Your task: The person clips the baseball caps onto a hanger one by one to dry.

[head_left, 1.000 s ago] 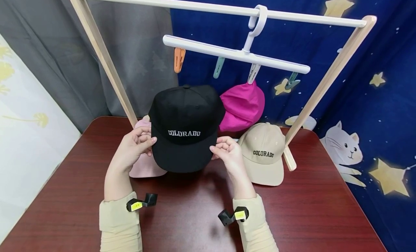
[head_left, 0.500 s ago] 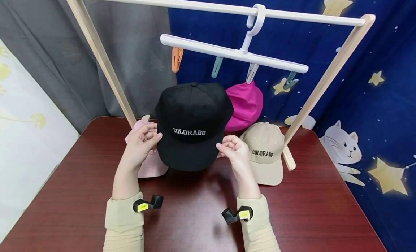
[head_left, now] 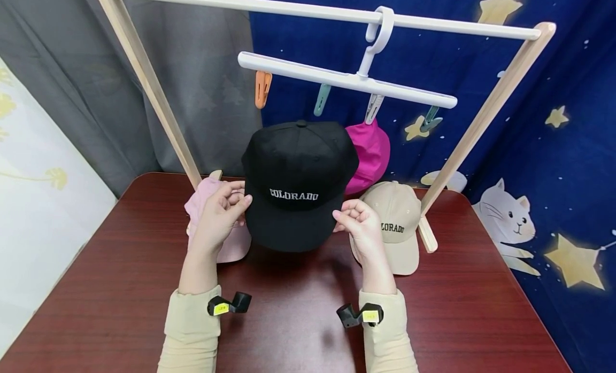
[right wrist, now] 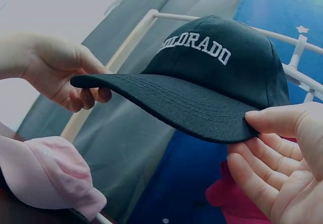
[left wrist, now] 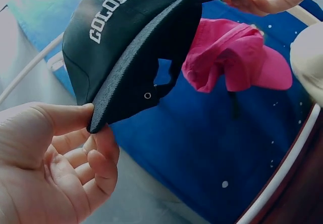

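Observation:
A black baseball cap (head_left: pixel 299 164) with white COLORADO lettering is held up above the table, its brim facing me. My left hand (head_left: pixel 220 215) pinches one side of the brim between thumb and fingers, as the left wrist view confirms at the brim edge (left wrist: pixel 103 115). On the opposite side my right hand (head_left: pixel 362 228) pinches the brim in the same way. Behind the black cap a magenta cap (head_left: pixel 370 154) hangs from a white clip (head_left: pixel 373 108). The adjustable strap opening at the black cap's back shows in the left wrist view.
A white hanger (head_left: pixel 346 80) hangs from the wooden rack's rail (head_left: pixel 240 1). It bears an orange clip (head_left: pixel 262 88), a green clip (head_left: pixel 322 99) and a dark teal clip (head_left: pixel 430 119). On the table (head_left: pixel 289 319) lie a pink cap (head_left: pixel 235 245) and a beige cap (head_left: pixel 401 223).
Both hands have carried the black cap to the right, keeping their pinch on the brim. It now covers more of the magenta cap, while the right hand overlaps the beige cap.

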Tool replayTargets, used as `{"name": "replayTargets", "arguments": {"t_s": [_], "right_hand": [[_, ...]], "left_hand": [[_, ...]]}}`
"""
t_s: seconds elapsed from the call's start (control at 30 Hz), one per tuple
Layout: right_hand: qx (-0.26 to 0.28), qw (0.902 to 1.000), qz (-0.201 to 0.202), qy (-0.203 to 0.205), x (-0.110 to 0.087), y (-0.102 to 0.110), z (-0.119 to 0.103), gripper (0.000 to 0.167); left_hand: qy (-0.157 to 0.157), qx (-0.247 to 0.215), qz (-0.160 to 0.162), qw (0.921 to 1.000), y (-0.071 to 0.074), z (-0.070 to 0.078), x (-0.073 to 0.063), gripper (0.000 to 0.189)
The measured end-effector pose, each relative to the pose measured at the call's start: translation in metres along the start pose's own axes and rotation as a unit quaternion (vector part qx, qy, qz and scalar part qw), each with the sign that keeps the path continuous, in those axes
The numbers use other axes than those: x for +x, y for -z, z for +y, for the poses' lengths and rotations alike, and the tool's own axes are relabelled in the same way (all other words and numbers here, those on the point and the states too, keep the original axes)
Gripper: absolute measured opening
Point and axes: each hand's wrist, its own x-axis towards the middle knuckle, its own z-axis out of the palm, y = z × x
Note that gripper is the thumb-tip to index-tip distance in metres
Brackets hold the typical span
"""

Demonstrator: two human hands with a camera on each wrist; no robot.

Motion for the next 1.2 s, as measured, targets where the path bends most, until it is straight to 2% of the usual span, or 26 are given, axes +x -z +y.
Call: {"name": "replayTargets", "arguments": {"t_s": [0.27,0.73,1.2], "right_hand": [[-0.015,0.9999,-0.004,0.002,-0.001,0.011,-0.005,0.023],[-0.03,0.9994,-0.011,-0.009,-0.001,0.026,-0.01,0.021],[-0.049,0.9982,-0.011,-0.032,-0.001,0.032,-0.009,0.016]], "left_hand": [[-0.006,-0.001,-0.014,0.9999,-0.009,-0.004,0.002,0.033],[0.009,-0.001,-0.004,1.0,-0.024,-0.008,0.003,0.03],[0.016,0.001,-0.014,0.9998,-0.026,-0.01,0.004,0.029]]}}
